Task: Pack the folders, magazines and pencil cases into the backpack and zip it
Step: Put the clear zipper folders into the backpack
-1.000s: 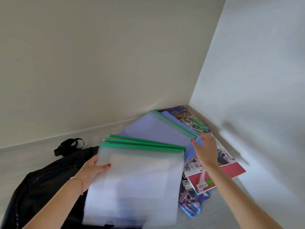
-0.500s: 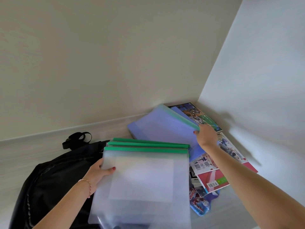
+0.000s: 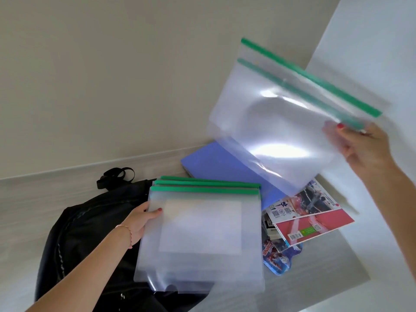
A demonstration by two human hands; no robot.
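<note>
1. Clamped between thumb and fingers, the right hand [image 3: 369, 149] holds two translucent folders with green spines [image 3: 276, 122] by their corner, lifted off the table and tilted, up at about two o'clock in the view.
2. Thumb on top and fingers hidden beneath, the left hand [image 3: 139, 224] pinches the left edge of a stack of three more green-edged folders [image 3: 202, 233], held roughly flat at about six o'clock.
3. That stack hangs partly over the black backpack [image 3: 90, 221], which lies at about eight o'clock; its strap loop [image 3: 116, 176] points toward the wall. Whether its zip is undone I cannot tell.
4. A blue folder [image 3: 216, 163] lies on the grey table [image 3: 315, 273] near centre, partly covered by the raised folders.
5. Magazines [image 3: 313, 219] lie fanned at about four o'clock, just beside the held stack, one with a red cover on top.
6. A blue printed pencil case [image 3: 278, 262] pokes out from under the magazines at about five o'clock.
</note>
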